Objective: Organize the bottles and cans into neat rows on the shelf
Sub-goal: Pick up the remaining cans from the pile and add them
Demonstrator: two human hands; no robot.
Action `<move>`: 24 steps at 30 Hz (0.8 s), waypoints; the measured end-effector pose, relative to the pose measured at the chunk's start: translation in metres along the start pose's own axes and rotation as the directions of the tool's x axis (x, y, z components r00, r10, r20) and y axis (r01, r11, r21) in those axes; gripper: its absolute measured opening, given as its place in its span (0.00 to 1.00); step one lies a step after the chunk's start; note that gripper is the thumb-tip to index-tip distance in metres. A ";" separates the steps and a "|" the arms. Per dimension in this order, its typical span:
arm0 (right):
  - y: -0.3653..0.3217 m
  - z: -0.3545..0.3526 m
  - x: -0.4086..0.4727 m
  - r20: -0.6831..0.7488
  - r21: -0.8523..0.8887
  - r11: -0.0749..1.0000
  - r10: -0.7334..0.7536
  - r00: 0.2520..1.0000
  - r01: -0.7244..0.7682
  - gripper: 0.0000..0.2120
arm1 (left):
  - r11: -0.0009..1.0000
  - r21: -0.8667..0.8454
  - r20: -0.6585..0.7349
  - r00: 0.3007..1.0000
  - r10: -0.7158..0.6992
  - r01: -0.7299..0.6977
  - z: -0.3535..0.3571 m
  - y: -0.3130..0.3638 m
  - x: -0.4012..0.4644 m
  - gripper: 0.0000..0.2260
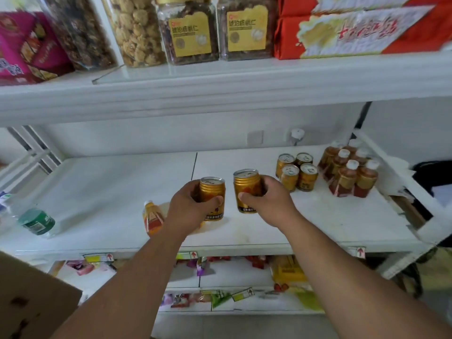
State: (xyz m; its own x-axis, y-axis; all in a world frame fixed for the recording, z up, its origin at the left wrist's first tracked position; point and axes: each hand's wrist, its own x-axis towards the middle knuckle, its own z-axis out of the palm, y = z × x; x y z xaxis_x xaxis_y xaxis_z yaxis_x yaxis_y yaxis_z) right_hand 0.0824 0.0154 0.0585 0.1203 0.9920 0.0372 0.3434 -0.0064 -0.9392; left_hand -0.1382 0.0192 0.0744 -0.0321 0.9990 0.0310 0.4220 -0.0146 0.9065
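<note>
My left hand [187, 209] grips a gold can [212, 192] upright over the middle of the white shelf [110, 192]. Beside it, my right hand [271, 201] grips a second gold can [247, 187], held slightly higher. Several gold cans [297, 171] stand in a tight block at the back right. Right of them stand several brown bottles with white caps [349, 167] in rows. An orange bottle [152, 217] lies on its side just left of my left wrist. A clear bottle with a green label [34, 220] lies at the shelf's left end.
The shelf above holds snack jars [188, 30], a pink package [27, 47] and red boxes [354, 28]. Lower shelves hold small candy packets [203, 265]. A cardboard box corner [31, 297] is at the bottom left. The shelf's right rail [401, 177] borders the bottles.
</note>
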 end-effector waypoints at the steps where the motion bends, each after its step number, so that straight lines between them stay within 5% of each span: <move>1: 0.000 -0.004 -0.008 -0.010 0.001 1.000 0.000 1.000 0.000 0.23 | 1.000 -0.011 0.001 1.000 0.008 -0.008 0.001 0.002 -0.007 0.24; 24: 0.005 -0.072 -0.196 -0.219 -0.015 0.999 0.029 0.975 -0.033 0.22 | 0.977 -0.165 0.188 0.968 0.167 -0.136 0.042 0.030 -0.165 0.25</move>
State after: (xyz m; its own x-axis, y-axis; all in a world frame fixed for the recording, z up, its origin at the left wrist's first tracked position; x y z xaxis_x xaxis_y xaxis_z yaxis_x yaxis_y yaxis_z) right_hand 0.1272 -0.1884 0.0711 0.3310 0.9399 0.0840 0.3534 -0.0410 -0.9346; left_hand -0.0826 -0.1438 0.0784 0.2095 0.9724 0.1024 0.2667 -0.1575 0.9508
